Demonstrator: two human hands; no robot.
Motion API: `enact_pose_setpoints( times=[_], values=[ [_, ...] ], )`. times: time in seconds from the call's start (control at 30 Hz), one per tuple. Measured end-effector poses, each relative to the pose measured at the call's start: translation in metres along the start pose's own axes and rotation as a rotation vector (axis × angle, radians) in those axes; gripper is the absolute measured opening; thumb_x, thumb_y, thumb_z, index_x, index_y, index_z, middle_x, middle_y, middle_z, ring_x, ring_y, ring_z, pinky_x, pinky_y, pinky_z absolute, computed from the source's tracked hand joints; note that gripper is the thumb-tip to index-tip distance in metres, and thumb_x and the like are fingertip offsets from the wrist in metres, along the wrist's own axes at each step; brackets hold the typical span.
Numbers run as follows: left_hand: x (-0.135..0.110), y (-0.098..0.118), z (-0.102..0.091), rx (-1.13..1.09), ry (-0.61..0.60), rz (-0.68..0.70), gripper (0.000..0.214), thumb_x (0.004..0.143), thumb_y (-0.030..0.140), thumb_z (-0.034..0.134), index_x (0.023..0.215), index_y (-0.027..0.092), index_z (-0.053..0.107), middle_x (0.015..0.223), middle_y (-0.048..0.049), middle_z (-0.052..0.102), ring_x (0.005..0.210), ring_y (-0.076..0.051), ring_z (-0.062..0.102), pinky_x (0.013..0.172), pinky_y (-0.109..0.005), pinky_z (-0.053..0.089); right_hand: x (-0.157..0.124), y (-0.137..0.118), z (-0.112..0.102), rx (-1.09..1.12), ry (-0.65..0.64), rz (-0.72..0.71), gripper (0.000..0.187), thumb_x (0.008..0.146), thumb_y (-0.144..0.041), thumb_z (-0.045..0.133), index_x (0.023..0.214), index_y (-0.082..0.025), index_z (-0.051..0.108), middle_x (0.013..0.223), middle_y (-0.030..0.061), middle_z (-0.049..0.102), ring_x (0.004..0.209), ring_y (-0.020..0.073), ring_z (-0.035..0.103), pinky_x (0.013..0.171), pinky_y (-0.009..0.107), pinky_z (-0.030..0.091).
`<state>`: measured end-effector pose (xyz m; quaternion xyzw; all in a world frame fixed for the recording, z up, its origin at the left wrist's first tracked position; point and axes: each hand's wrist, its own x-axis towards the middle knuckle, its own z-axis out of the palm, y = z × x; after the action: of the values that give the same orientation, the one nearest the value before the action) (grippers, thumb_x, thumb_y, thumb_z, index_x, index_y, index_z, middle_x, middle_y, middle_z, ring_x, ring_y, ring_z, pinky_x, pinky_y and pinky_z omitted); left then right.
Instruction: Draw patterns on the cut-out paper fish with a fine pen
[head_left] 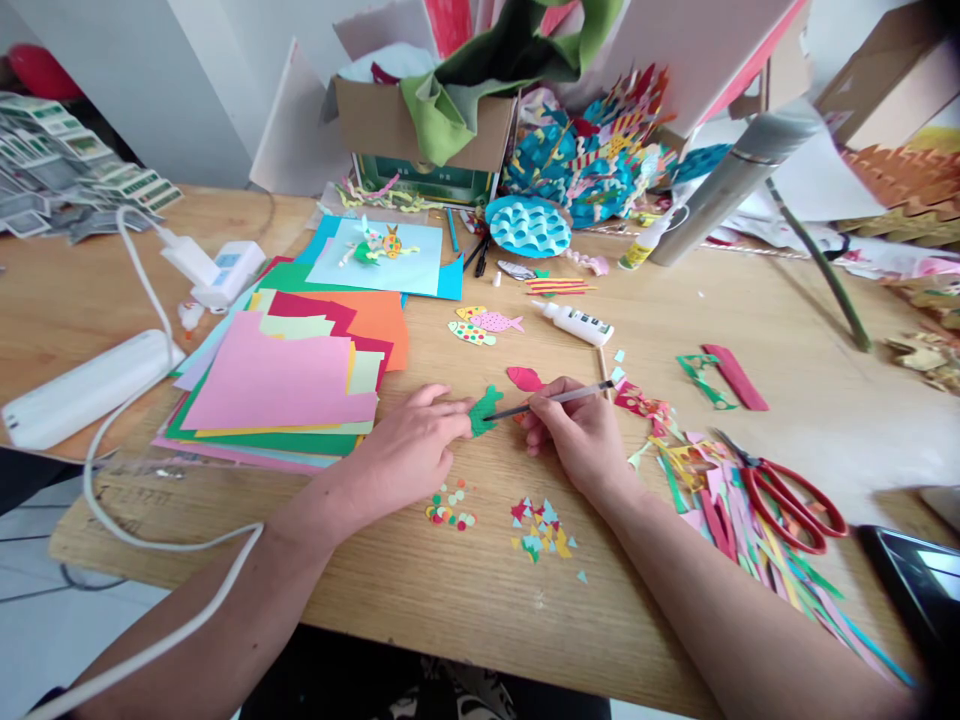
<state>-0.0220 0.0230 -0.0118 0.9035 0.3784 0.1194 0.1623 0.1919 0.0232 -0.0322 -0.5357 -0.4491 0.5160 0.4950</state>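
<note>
Table (420,590): left hand (401,450) pinching green cutout (481,410), right hand (577,440) holding tool (555,400)

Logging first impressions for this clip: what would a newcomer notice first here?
The eye goes first to the middle of the wooden table, where the right hand holds a slim pointed tool to a green paper cut-out beside the left hand. Beyond them, at the far side of the table, a blue paper wave disc stands out, while red-handled scissors lie on paper strips to the right.
</note>
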Motion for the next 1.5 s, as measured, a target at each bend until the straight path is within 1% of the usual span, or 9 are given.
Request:
enact_pose_setpoints(
  times=[0.2, 0.33, 0.5, 0.77, 0.97, 1.17, 1.33, 1.43, 1.5],
  values=[
    [0.0003, -0.0001, 0.0000, 0.005, 0.000, -0.002, 0.043, 0.071, -0.008, 0.046, 0.095, 0.018, 0.069, 0.132, -0.0067, 0.065, 0.129, -0.023, 0.053, 0.111, -0.047, 0.043, 0.0003, 0.0003, -0.0005, -0.005, -0.006, 0.014, 0.026, 0.071, -0.037, 0.074, 0.071, -0.020, 0.054, 0.052, -0.0024, 0.062, 0.037, 0.0119, 0.055, 0.033, 0.022, 0.047],
    [0.0002, 0.0005, -0.0013, 0.015, -0.005, -0.002, 0.042, 0.072, -0.008, 0.046, 0.096, 0.018, 0.070, 0.133, -0.0075, 0.065, 0.129, -0.023, 0.053, 0.110, -0.046, 0.044, 0.0000, -0.0004, -0.0006, -0.003, -0.009, 0.037, 0.024, 0.069, -0.034, 0.073, 0.070, -0.021, 0.053, 0.050, -0.0034, 0.061, 0.035, 0.0117, 0.054, 0.032, 0.022, 0.046],
    [0.0004, 0.0007, -0.0012, 0.022, -0.003, -0.011, 0.043, 0.071, -0.008, 0.046, 0.096, 0.019, 0.070, 0.131, -0.0066, 0.066, 0.128, -0.023, 0.053, 0.110, -0.046, 0.044, 0.0000, -0.0007, -0.0002, 0.001, -0.001, 0.020, 0.024, 0.069, -0.035, 0.073, 0.071, -0.021, 0.054, 0.051, -0.0028, 0.062, 0.036, 0.0116, 0.054, 0.033, 0.021, 0.046],
    [-0.0002, -0.0011, 0.0000, -0.006, -0.006, -0.010, 0.043, 0.073, -0.008, 0.046, 0.097, 0.019, 0.069, 0.136, -0.0060, 0.063, 0.129, -0.022, 0.053, 0.111, -0.046, 0.042, -0.0006, -0.0018, -0.0001, 0.007, -0.013, 0.059, 0.021, 0.067, -0.032, 0.072, 0.068, -0.021, 0.054, 0.049, -0.0035, 0.060, 0.034, 0.0114, 0.052, 0.031, 0.021, 0.044],
    [0.0010, 0.0005, -0.0011, -0.007, -0.018, -0.016, 0.042, 0.072, -0.008, 0.045, 0.097, 0.016, 0.070, 0.135, -0.0088, 0.063, 0.129, -0.023, 0.052, 0.112, -0.045, 0.041, -0.0011, -0.0026, 0.0008, 0.016, 0.000, 0.051, 0.020, 0.066, -0.031, 0.071, 0.069, -0.022, 0.054, 0.049, -0.0037, 0.061, 0.034, 0.0114, 0.052, 0.031, 0.021, 0.045],
    [0.0004, 0.0004, -0.0014, 0.005, -0.016, -0.013, 0.043, 0.072, -0.008, 0.045, 0.098, 0.017, 0.069, 0.135, -0.0084, 0.063, 0.129, -0.023, 0.053, 0.111, -0.046, 0.043, -0.0013, -0.0039, -0.0001, -0.005, -0.009, 0.063, 0.018, 0.066, -0.029, 0.069, 0.066, -0.021, 0.053, 0.047, -0.0038, 0.060, 0.034, 0.0108, 0.051, 0.030, 0.020, 0.044],
    [-0.0002, 0.0002, -0.0012, 0.009, -0.014, -0.006, 0.042, 0.073, -0.007, 0.045, 0.098, 0.016, 0.070, 0.135, -0.0097, 0.063, 0.129, -0.024, 0.052, 0.111, -0.046, 0.043, -0.0016, -0.0036, -0.0002, 0.004, -0.018, 0.063, 0.019, 0.067, -0.029, 0.070, 0.067, -0.021, 0.053, 0.047, -0.0041, 0.060, 0.033, 0.0103, 0.051, 0.029, 0.019, 0.043],
    [-0.0005, -0.0002, -0.0004, 0.015, -0.013, -0.013, 0.043, 0.072, -0.007, 0.045, 0.098, 0.017, 0.070, 0.135, -0.0076, 0.063, 0.130, -0.025, 0.051, 0.110, -0.046, 0.044, -0.0007, -0.0012, -0.0005, 0.034, -0.014, 0.062, 0.023, 0.067, -0.031, 0.073, 0.068, -0.020, 0.053, 0.047, -0.0039, 0.060, 0.033, 0.0106, 0.051, 0.029, 0.020, 0.043],
    [-0.0007, -0.0006, 0.0004, 0.014, -0.006, -0.014, 0.043, 0.072, -0.007, 0.046, 0.097, 0.017, 0.070, 0.135, -0.0065, 0.063, 0.132, -0.025, 0.049, 0.110, -0.047, 0.044, 0.0004, 0.0009, -0.0007, 0.065, 0.007, 0.035, 0.026, 0.069, -0.035, 0.075, 0.070, -0.020, 0.054, 0.050, -0.0028, 0.062, 0.034, 0.0107, 0.052, 0.031, 0.021, 0.044]
  ],
)
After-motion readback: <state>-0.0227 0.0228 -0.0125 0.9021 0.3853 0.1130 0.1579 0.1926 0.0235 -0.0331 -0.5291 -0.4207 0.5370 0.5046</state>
